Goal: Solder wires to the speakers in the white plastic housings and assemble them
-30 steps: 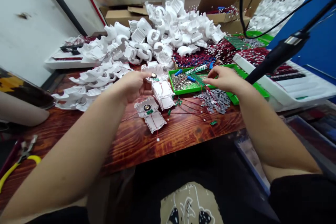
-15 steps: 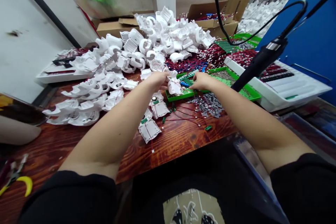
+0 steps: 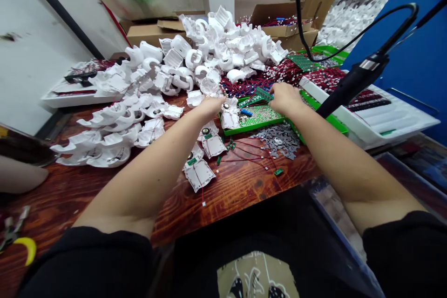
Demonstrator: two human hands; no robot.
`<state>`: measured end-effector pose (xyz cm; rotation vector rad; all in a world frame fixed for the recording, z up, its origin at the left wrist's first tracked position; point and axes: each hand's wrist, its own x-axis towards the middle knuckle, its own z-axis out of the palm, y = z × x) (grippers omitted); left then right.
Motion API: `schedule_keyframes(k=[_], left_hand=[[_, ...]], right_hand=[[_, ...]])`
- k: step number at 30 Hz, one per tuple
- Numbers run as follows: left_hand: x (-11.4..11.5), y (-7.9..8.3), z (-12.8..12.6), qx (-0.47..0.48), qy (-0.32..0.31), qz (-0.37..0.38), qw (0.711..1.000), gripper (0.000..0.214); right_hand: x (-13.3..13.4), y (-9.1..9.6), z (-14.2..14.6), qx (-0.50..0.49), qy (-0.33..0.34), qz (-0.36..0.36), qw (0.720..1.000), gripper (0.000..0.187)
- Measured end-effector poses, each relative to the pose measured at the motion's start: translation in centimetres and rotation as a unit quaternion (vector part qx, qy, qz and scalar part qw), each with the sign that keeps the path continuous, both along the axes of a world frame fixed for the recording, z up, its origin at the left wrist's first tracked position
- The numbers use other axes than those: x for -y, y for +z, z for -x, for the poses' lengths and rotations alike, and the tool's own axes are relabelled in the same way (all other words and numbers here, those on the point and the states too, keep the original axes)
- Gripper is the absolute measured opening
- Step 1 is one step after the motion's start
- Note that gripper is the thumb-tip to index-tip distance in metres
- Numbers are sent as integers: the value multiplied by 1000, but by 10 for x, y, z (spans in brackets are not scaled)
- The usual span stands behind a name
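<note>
The right hand (image 3: 286,98) is curled and pinches the right end of a green circuit strip (image 3: 263,94), which lies roughly left to right just beyond the fingers, slanting slightly across the far edge of a green tray (image 3: 254,126). That strip is far nearer the right hand than the left. The left hand (image 3: 210,107) reaches in from the near left with its fingers loosely forward, stopping just beside a white plastic cover (image 3: 230,118) that sits at the tray's left end. From this angle, I cannot tell whether the left hand is touching or holding anything. A heap of white plastic shells (image 3: 223,44) rises beyond both hands, and more wired shells (image 3: 199,170) lie on the wooden table (image 3: 244,186) at near left. Grey metal bits (image 3: 279,140) are scattered below the right wrist, with a black soldering iron (image 3: 352,79) to the right.
</note>
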<state>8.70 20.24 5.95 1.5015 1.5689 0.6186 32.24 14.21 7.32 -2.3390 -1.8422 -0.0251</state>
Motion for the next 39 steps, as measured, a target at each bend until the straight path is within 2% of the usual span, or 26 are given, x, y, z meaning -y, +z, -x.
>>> schedule_keyframes(k=[3, 6, 8, 11, 14, 17, 20, 24, 28, 31, 34, 37, 39], left_hand=[[0, -4, 13, -19, -6, -25, 999, 33], [3, -3, 35, -36, -28, -38, 998, 36], [5, 3, 56, -54, -42, -34, 997, 42], [6, 17, 92, -110, -72, -16, 991, 51], [3, 32, 129, -217, -74, -43, 972, 53], [-1, 41, 163, -338, -7, -120, 934, 54], [-4, 38, 187, -410, 58, -180, 892, 61], [3, 28, 193, -495, 56, -204, 843, 63], [31, 25, 184, -502, 82, -245, 825, 65], [58, 19, 181, -499, 83, -186, 842, 59], [81, 5, 183, -491, 82, -112, 860, 63], [92, -9, 182, -483, 111, -88, 864, 69], [95, -14, 181, -473, 127, -80, 868, 67]], right_hand=[[-11, 10, 3, 30, 64, -56, 996, 40], [-30, 8, 5, 41, 133, -61, 988, 33], [-42, 1, 7, 39, 162, -47, 985, 30], [-47, -7, 12, 28, 166, -36, 985, 29], [-26, -5, 23, 12, 162, -61, 985, 33], [15, -4, 43, -13, 199, -60, 978, 24], [51, -15, 70, -45, 265, -5, 963, 20], [65, -38, 94, -63, 270, 51, 959, 22], [74, -38, 75, -67, 243, 73, 965, 25], [101, -26, 45, -75, 262, 94, 958, 25], [135, -19, 20, -107, 320, 153, 929, 18], [160, -28, 4, -155, 350, 181, 906, 19], [171, -41, -3, -178, 333, 162, 912, 28]])
